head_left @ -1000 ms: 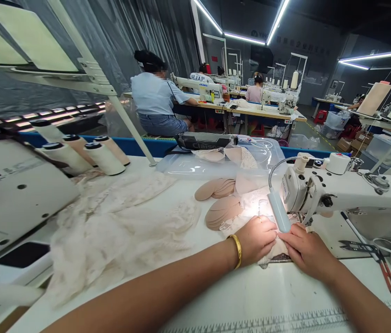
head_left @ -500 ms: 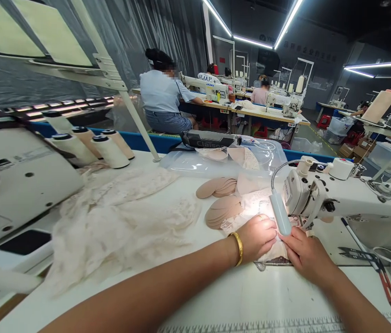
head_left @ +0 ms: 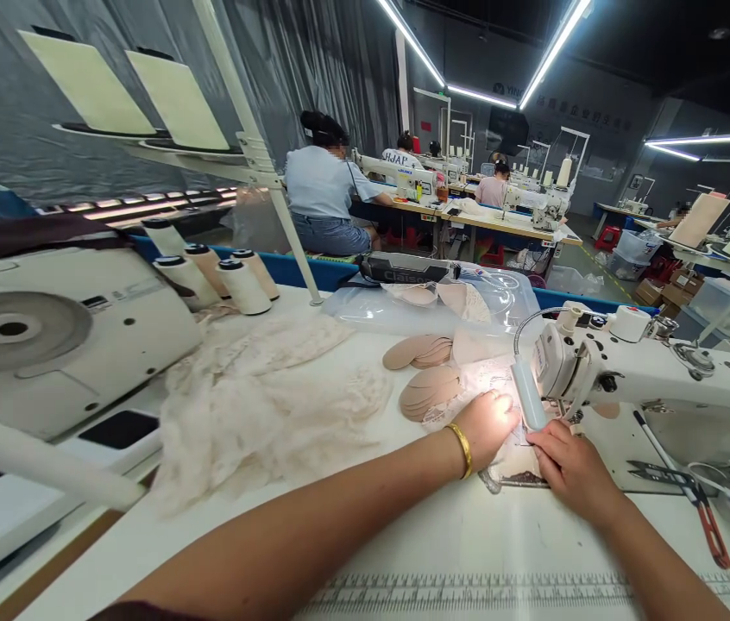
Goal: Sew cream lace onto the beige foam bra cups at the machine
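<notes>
Near the table's (head_left: 443,535) front edge, left hand (head_left: 487,427) and right hand (head_left: 575,470) curl half-open over fabric (head_left: 511,464), grip unclear, apparently mid-seam, pads (head_left: 428,394) likely remaining.

A sewing workshop is showing here — a sewing machine (head_left: 656,366) is standing at three o'clock, thread cones (head_left: 174,99) are rising at ten, and co-workers (head_left: 326,190) are sitting at sewing benches (head_left: 500,222) toward twelve.
</notes>
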Motion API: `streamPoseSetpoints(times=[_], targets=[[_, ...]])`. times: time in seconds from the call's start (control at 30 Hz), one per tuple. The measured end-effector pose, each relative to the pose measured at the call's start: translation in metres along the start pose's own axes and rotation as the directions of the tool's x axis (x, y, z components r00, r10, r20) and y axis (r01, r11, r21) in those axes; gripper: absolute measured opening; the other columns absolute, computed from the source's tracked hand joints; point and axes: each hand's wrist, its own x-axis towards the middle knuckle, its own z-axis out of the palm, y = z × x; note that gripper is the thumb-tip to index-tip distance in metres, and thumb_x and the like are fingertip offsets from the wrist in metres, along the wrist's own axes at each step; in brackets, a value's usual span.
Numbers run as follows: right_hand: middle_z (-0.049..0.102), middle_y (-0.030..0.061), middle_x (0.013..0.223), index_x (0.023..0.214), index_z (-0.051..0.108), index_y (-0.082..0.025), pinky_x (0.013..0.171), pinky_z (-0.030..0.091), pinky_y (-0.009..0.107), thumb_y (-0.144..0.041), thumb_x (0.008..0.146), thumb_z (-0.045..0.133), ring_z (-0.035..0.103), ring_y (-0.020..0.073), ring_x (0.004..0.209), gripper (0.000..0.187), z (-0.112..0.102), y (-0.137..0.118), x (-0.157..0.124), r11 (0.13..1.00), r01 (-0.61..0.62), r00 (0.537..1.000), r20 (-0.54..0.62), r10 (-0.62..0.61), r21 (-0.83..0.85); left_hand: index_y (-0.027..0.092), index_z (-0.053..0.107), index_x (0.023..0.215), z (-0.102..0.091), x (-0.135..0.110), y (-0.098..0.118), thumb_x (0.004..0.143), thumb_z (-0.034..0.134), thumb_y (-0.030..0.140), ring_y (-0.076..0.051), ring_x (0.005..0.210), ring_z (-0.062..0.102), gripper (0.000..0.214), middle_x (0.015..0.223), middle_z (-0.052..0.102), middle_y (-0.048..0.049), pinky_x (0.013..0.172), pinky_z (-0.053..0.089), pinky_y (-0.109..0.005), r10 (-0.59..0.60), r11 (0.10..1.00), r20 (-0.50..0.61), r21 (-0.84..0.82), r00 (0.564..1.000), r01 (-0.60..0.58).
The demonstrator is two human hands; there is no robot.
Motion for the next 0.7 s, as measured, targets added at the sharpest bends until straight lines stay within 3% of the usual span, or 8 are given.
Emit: streamPoseSetpoints(times=[0.1, 0.23, 0.3, 0.33, 0.4, 0.43, 0.57, 0.7], targets=[[0.065, 0.0032, 0.084, 0.103, 0.063, -0.024, 0.068, 0.047, 0.032, -0.029, 0.102, 0.044, 0.061, 0.021, 0.079, 0.02, -0.002, -0.016, 0.004, 0.933, -0.228, 0.974, 0.072, 0.216, 0.28, 0.015, 0.064, 0.097, -0.013, -0.015, 0.001, 0.076, 0.059, 0.002, -0.024, 0.085, 0.063, 0.025, 0.092, 0.069, -0.01, 0.079, 0.052, -0.036, -0.009, 1.0, -0.005, -0.027, 1.0, 0.009], [0.061, -0.0033, 0.073, 0.118, 0.053, -0.024, 0.06, 0.045, 0.028, -0.048, 0.094, 0.061, 0.059, 0.0181, 0.068, 0.035, 0.005, -0.048, 0.013, 0.483, -0.471, 0.857, 0.254, 0.448, 0.738, 0.021, 0.065, 0.112, -0.036, -0.067, 0.042, 0.088, 0.058, 0.012, -0.026, 0.108, 0.063, 0.027, 0.113, 0.07, -0.0102, 0.098, 0.049, -0.041, -0.022, 0.871, -0.167, -0.487, 0.986, -0.063], [0.059, -0.0052, 0.07, 0.121, 0.051, -0.023, 0.058, 0.044, 0.026, -0.05, 0.088, 0.068, 0.056, 0.0163, 0.065, 0.047, 0.011, -0.066, 0.014, 0.308, -0.473, 0.815, 0.277, 0.509, 0.825, 0.021, 0.066, 0.112, -0.042, -0.094, 0.075, 0.087, 0.071, 0.029, -0.026, 0.104, 0.066, 0.027, 0.111, 0.071, -0.0107, 0.095, 0.052, -0.04, -0.169, 0.48, 0.036, -0.87, 0.985, 0.114], [0.058, -0.0058, 0.07, 0.124, 0.05, -0.023, 0.059, 0.043, 0.025, -0.05, 0.086, 0.07, 0.056, 0.0157, 0.064, 0.05, 0.014, -0.075, 0.012, 0.257, -0.462, 0.799, 0.274, 0.535, 0.849, 0.02, 0.065, 0.114, -0.042, -0.104, 0.089, 0.09, 0.07, 0.038, -0.024, 0.095, 0.07, 0.031, 0.103, 0.073, -0.0107, 0.087, 0.055, -0.038, -0.174, 0.137, 0.245, -0.953, 0.954, 0.27], [0.058, -0.0056, 0.072, 0.13, 0.049, -0.025, 0.061, 0.045, 0.025, -0.049, 0.085, 0.073, 0.056, 0.0154, 0.066, 0.056, 0.019, -0.092, 0.002, 0.202, -0.42, 0.78, 0.238, 0.579, 0.885, 0.018, 0.065, 0.118, -0.04, -0.114, 0.109, 0.089, 0.071, 0.052, -0.024, 0.096, 0.072, 0.045, 0.103, 0.074, -0.0126, 0.09, 0.055, -0.038, -0.204, -0.437, 0.49, -0.82, 0.847, 0.369], [0.059, -0.0051, 0.075, 0.134, 0.048, -0.027, 0.063, 0.046, 0.026, -0.048, 0.085, 0.073, 0.057, 0.0157, 0.068, 0.059, 0.021, -0.101, -0.005, 0.194, -0.396, 0.773, 0.211, 0.598, 0.898, 0.017, 0.066, 0.117, -0.039, -0.114, 0.113, 0.086, 0.074, 0.052, -0.024, 0.1, 0.072, 0.047, 0.105, 0.074, -0.0136, 0.094, 0.054, -0.037, -0.266, -0.595, 0.532, -0.746, 0.804, 0.298], [0.063, -0.0021, 0.083, 0.142, 0.045, -0.031, 0.065, 0.048, 0.029, -0.052, 0.086, 0.074, 0.058, 0.017, 0.07, 0.067, 0.024, -0.126, -0.035, 0.246, -0.364, 0.774, 0.144, 0.617, 0.899, 0.014, 0.071, 0.101, -0.038, -0.101, 0.1, 0.072, 0.089, 0.031, -0.022, 0.096, 0.071, 0.038, 0.097, 0.075, -0.0091, 0.089, 0.055, -0.031, -0.62, -0.633, 0.453, -0.772, 0.641, -0.067], [0.067, 0.0018, 0.09, 0.145, 0.044, -0.029, 0.068, 0.051, 0.032, -0.057, 0.084, 0.073, 0.061, 0.0193, 0.072, 0.073, 0.019, -0.133, -0.043, 0.243, -0.387, 0.744, 0.146, 0.652, 0.889, 0.014, 0.07, 0.095, -0.039, -0.094, 0.087, 0.079, 0.083, 0.033, -0.019, 0.078, 0.07, 0.028, 0.085, 0.074, -0.0053, 0.076, 0.058, -0.029, -0.614, -0.665, 0.504, -0.745, 0.608, -0.053]])
